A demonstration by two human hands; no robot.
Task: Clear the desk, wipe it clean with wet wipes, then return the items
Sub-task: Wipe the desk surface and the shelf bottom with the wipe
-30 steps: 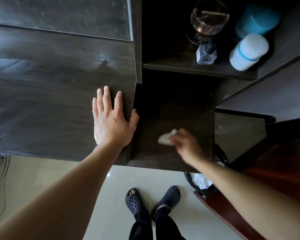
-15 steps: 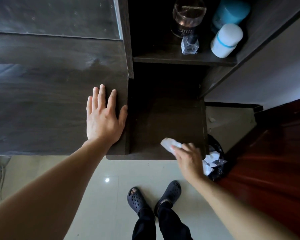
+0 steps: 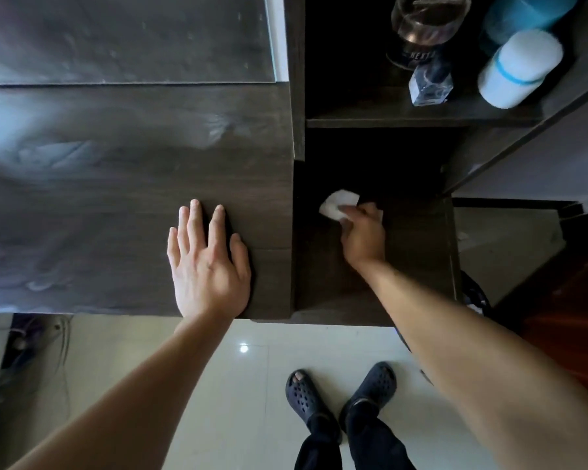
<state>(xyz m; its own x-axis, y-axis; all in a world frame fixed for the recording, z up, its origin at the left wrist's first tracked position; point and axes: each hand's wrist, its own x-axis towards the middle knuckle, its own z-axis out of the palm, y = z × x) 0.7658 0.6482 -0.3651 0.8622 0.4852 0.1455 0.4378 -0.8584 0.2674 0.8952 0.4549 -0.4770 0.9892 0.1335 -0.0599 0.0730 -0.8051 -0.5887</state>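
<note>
Farthest out from the working hand, the dark desk top [image 3: 116, 198] lies bare. Pale smeary streaks cross it and look like drying moisture, a fair sign that this stretch is already wiped. The left hand [image 3: 207, 266] lies flat on it near the front edge, fingers straight and spread, gripping nothing; it looks like a brace.

Just right of that hand the wood drops to a lower shelf [image 3: 370, 300], and here's the action. The wet wipe [image 3: 336, 203], a crumpled white wad, is down on that shelf at the tips of the right hand [image 3: 364, 235], whose curled fingers pinch it.

Beyond and to the right of that hand, the upper shelf [image 3: 387, 120] carries a glass jar [image 3: 428, 25], a small clear bottle [image 3: 430, 83], a white bottle with a blue band [image 3: 520, 69] and a blue container [image 3: 523, 15]. Whether they came off the desk or live there cannot be told. Near the right forearm, the dark rim of a bin [image 3: 474, 290] peeks out.

So the clearing looks done, the wiping seems late on with this lower shelf in hand, and the return of the items is yet to come.
</note>
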